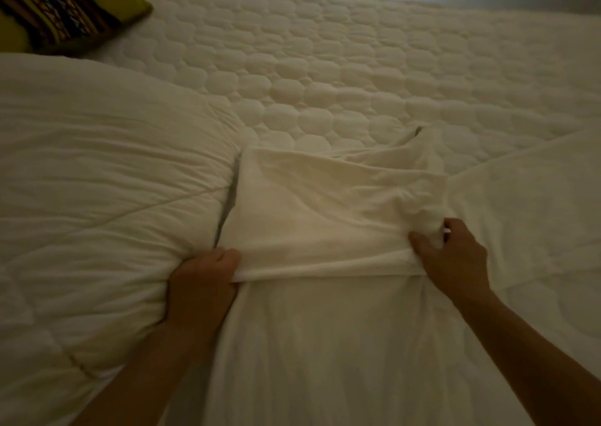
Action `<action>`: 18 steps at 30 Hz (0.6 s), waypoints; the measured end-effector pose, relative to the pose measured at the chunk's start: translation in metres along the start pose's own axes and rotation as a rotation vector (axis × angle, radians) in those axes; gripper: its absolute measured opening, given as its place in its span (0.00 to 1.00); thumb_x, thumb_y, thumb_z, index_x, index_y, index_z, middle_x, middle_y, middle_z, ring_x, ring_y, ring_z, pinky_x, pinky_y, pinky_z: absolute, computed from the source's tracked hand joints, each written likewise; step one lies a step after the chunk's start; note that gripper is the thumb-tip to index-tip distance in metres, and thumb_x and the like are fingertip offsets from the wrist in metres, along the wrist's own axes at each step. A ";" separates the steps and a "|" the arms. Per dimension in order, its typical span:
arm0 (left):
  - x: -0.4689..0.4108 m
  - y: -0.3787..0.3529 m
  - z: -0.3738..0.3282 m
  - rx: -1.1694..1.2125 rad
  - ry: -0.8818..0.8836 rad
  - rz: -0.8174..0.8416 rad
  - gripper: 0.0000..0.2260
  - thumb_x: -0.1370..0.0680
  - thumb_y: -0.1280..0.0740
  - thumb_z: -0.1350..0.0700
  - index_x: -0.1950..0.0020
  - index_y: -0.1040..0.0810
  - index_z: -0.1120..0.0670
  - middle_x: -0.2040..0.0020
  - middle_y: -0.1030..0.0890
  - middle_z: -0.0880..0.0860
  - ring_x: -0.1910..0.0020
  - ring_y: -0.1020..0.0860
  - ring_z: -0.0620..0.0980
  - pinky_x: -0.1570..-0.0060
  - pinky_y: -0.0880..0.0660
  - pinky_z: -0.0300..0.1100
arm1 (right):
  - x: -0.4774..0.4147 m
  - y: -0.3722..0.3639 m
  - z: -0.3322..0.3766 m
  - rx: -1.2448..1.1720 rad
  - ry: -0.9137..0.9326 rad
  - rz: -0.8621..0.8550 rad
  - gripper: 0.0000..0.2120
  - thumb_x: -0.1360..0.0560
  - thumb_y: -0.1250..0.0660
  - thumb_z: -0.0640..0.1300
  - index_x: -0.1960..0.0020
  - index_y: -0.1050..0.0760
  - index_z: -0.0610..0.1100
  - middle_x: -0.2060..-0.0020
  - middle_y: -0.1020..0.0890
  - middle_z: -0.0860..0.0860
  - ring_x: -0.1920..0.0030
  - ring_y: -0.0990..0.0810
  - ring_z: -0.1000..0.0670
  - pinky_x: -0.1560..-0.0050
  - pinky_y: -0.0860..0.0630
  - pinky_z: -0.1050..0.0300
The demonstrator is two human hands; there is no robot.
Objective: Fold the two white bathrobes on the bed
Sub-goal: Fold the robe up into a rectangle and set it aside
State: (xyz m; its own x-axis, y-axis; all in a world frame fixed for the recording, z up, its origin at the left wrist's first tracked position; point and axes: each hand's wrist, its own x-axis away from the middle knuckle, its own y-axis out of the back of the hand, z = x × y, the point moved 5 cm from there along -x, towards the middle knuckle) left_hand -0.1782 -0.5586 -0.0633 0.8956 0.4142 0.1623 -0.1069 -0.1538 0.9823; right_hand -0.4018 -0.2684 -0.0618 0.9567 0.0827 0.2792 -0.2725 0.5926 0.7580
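Observation:
A white bathrobe (318, 217) lies on the bed in front of me, its far part folded back toward me over the near part. My left hand (203, 282) grips the left end of the folded edge, fingers curled round the cloth. At the right end of that edge my right hand (450, 256) pinches a bunched bit of the robe. More white cloth (527, 211) lies flat to the right; whether it is the second robe I cannot tell.
A thick white duvet (97, 181) is bunched up at the left, right against the robe. The quilted mattress (357, 77) stretches beyond. A striped yellow-green cushion (61, 6) sits at the far left corner. The room is dim.

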 end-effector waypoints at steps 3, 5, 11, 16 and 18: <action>-0.004 0.026 -0.001 0.001 0.069 0.264 0.04 0.28 0.35 0.55 0.60 0.30 0.48 0.53 0.18 0.55 0.54 0.18 0.58 0.60 0.22 0.46 | 0.012 0.000 0.015 0.151 0.164 -0.072 0.40 0.24 0.29 0.52 0.20 0.46 0.43 0.27 0.34 0.37 0.28 0.34 0.36 0.30 0.35 0.40; -0.011 0.040 -0.008 -0.086 0.090 0.286 0.06 0.24 0.37 0.46 0.55 0.30 0.47 0.46 0.21 0.52 0.46 0.20 0.54 0.52 0.26 0.44 | 0.026 -0.008 0.037 0.227 0.378 -0.166 0.40 0.22 0.33 0.56 0.19 0.50 0.45 0.22 0.41 0.38 0.23 0.41 0.37 0.25 0.43 0.38; -0.049 0.027 -0.071 0.029 -0.125 -0.075 0.30 0.20 0.43 0.36 0.22 0.34 0.50 0.22 0.34 0.59 0.24 0.35 0.60 0.28 0.39 0.63 | 0.043 -0.070 0.066 0.531 0.653 0.029 0.38 0.22 0.50 0.71 0.18 0.54 0.57 0.18 0.56 0.42 0.19 0.58 0.42 0.22 0.58 0.34; -0.026 -0.037 -0.052 -0.040 -0.268 -0.021 0.31 0.21 0.45 0.34 0.20 0.39 0.45 0.19 0.43 0.57 0.20 0.44 0.59 0.24 0.49 0.63 | 0.043 -0.076 0.014 0.666 0.607 0.110 0.39 0.26 0.55 0.77 0.19 0.56 0.64 0.18 0.59 0.42 0.19 0.61 0.41 0.23 0.55 0.33; -0.034 -0.027 -0.054 -0.019 -0.219 -0.052 0.31 0.22 0.46 0.33 0.21 0.38 0.44 0.19 0.42 0.56 0.20 0.43 0.59 0.24 0.49 0.64 | 0.038 -0.075 0.024 0.643 0.535 0.124 0.42 0.29 0.55 0.79 0.20 0.60 0.65 0.19 0.62 0.43 0.19 0.64 0.42 0.22 0.60 0.34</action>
State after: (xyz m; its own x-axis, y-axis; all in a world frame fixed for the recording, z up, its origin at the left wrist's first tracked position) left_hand -0.2291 -0.5204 -0.0905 0.9722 0.2162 0.0897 -0.0648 -0.1199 0.9907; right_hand -0.3470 -0.3289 -0.0938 0.7916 0.5810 0.1889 -0.2294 -0.0040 0.9733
